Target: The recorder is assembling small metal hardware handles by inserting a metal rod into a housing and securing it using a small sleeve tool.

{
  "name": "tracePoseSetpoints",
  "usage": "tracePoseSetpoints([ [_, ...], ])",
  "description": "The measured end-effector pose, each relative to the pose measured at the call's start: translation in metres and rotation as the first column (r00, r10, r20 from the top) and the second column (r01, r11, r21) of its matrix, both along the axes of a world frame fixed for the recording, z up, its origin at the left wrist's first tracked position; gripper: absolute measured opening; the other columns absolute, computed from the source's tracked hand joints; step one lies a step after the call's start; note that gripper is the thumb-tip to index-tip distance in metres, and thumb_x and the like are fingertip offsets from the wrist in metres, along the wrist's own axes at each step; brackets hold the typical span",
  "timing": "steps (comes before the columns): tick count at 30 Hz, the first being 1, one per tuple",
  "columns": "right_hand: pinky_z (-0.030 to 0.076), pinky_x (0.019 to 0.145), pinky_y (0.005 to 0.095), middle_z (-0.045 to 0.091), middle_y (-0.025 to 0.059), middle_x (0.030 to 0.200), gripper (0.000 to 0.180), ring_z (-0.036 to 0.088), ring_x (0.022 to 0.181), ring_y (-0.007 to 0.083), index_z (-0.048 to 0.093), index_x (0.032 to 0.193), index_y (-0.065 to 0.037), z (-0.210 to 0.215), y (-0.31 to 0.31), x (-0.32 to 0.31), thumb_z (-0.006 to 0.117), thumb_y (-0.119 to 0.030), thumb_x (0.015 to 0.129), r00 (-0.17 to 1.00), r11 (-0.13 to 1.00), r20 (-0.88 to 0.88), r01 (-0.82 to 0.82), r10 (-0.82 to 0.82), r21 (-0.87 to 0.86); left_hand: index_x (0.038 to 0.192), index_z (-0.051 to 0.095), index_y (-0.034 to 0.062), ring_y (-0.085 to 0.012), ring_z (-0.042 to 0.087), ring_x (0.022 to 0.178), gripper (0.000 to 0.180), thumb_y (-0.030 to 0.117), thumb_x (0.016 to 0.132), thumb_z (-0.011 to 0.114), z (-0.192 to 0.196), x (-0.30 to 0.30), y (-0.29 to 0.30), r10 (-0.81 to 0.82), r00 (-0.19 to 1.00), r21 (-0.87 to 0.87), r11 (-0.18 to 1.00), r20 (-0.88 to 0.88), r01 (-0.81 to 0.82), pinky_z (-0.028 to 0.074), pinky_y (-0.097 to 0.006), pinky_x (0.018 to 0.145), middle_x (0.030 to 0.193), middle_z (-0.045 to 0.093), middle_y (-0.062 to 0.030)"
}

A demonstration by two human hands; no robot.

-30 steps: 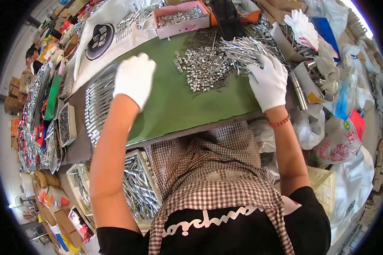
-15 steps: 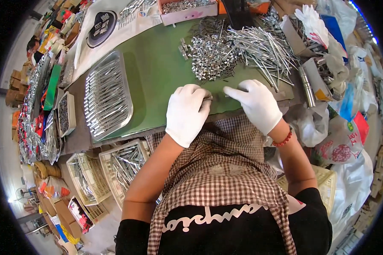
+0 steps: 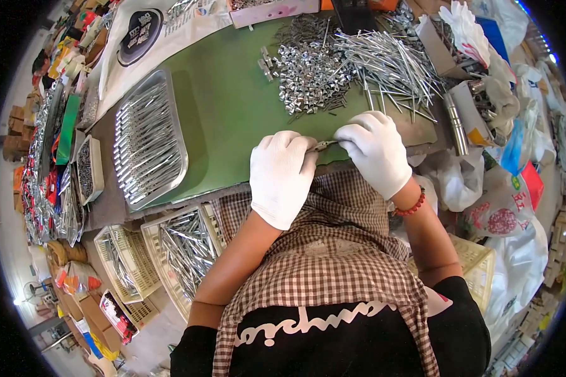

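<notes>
Both my hands wear white gloves and meet at the near edge of a green table mat (image 3: 233, 113). My left hand (image 3: 283, 176) and my right hand (image 3: 374, 151) pinch the two ends of a small thin metal piece (image 3: 324, 146) between their fingertips. Beyond my hands lies a heap of small shiny metal clips (image 3: 311, 78), with a spread of long thin metal rods (image 3: 393, 63) to its right. A metal tray (image 3: 148, 141) filled with rows of finished rods sits on the mat to the left.
White plastic baskets (image 3: 182, 251) with more rods stand below the table edge at left. A pink box (image 3: 270, 11) of parts is at the far edge. Boxes, plastic bags (image 3: 503, 207) and a metal cylinder (image 3: 456, 122) crowd the right side; packaged goods line the far left.
My hands came back from the tray and the rod pile to the near table edge and joined on a small metal piece, held between the fingertips of both.
</notes>
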State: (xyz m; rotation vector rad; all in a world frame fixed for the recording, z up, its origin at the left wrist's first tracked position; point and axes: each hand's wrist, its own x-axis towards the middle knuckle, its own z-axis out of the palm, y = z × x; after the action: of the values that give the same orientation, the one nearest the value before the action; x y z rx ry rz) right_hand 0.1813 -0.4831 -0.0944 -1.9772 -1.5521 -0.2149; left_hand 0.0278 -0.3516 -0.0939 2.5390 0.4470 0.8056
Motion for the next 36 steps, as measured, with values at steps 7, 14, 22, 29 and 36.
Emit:
tracePoseSetpoints([
  [7, 0.049, 0.081, 0.0417, 0.067, 0.0012, 0.087, 0.011, 0.063, 0.088, 0.0279, 0.069, 0.086, -0.015, 0.005, 0.007, 0.002, 0.072, -0.010, 0.076, 0.998, 0.999, 0.036, -0.042, 0.042, 0.007, 0.088, 0.066, 0.0063, -0.0335, 0.062, 0.086, 0.014, 0.007, 0.076, 0.073, 0.004, -0.001, 0.001, -0.007, 0.999, -0.079, 0.997, -0.042, 0.004, 0.047, -0.044, 0.080, 0.090, 0.065, -0.0105],
  [14, 0.048, 0.078, 0.0423, 0.069, 0.0051, 0.089, 0.006, 0.064, 0.087, 0.0292, 0.070, 0.085, -0.016, 0.009, 0.025, 0.014, 0.072, -0.018, 0.080, 0.982, 0.983, -0.051, 0.177, -0.179, -0.044, 0.085, 0.066, 0.0055, -0.0341, 0.061, 0.085, 0.013, 0.006, 0.074, 0.073, 0.006, 0.000, 0.000, -0.001, 0.999, -0.110, 0.994, -0.050, -0.005, 0.047, -0.044, 0.079, 0.088, 0.065, -0.0106],
  [22, 0.047, 0.080, 0.0421, 0.067, 0.0060, 0.085, 0.005, 0.064, 0.087, 0.0296, 0.067, 0.088, -0.013, 0.013, 0.021, 0.006, 0.067, -0.014, 0.084, 0.994, 0.989, -0.003, 0.111, -0.112, -0.099, 0.083, 0.066, 0.0093, -0.0318, 0.061, 0.079, 0.012, 0.008, 0.073, 0.074, 0.000, 0.000, 0.004, -0.016, 1.000, -0.119, 0.993, 0.010, 0.017, 0.047, -0.044, 0.073, 0.084, 0.063, -0.0077],
  [29, 0.050, 0.082, 0.0413, 0.070, 0.0058, 0.089, 0.015, 0.065, 0.087, 0.0301, 0.067, 0.092, -0.012, 0.019, 0.015, -0.002, 0.064, -0.005, 0.080, 0.976, 0.988, -0.177, -0.142, 0.129, -0.063, 0.086, 0.064, 0.0077, -0.0330, 0.060, 0.079, 0.017, 0.008, 0.073, 0.074, -0.001, 0.000, 0.004, -0.021, 1.000, -0.082, 0.996, 0.023, 0.023, 0.047, -0.045, 0.073, 0.085, 0.062, -0.0093],
  [36, 0.050, 0.079, 0.0407, 0.067, 0.0082, 0.081, 0.012, 0.064, 0.082, 0.0293, 0.062, 0.093, -0.009, 0.025, 0.026, -0.005, 0.062, -0.009, 0.081, 0.981, 0.975, -0.090, -0.184, 0.174, -0.126, 0.085, 0.062, 0.0021, -0.0379, 0.060, 0.086, 0.018, 0.007, 0.073, 0.074, 0.006, 0.000, 0.002, -0.009, 0.999, -0.123, 0.992, -0.052, 0.002, 0.047, -0.046, 0.077, 0.088, 0.063, -0.0149],
])
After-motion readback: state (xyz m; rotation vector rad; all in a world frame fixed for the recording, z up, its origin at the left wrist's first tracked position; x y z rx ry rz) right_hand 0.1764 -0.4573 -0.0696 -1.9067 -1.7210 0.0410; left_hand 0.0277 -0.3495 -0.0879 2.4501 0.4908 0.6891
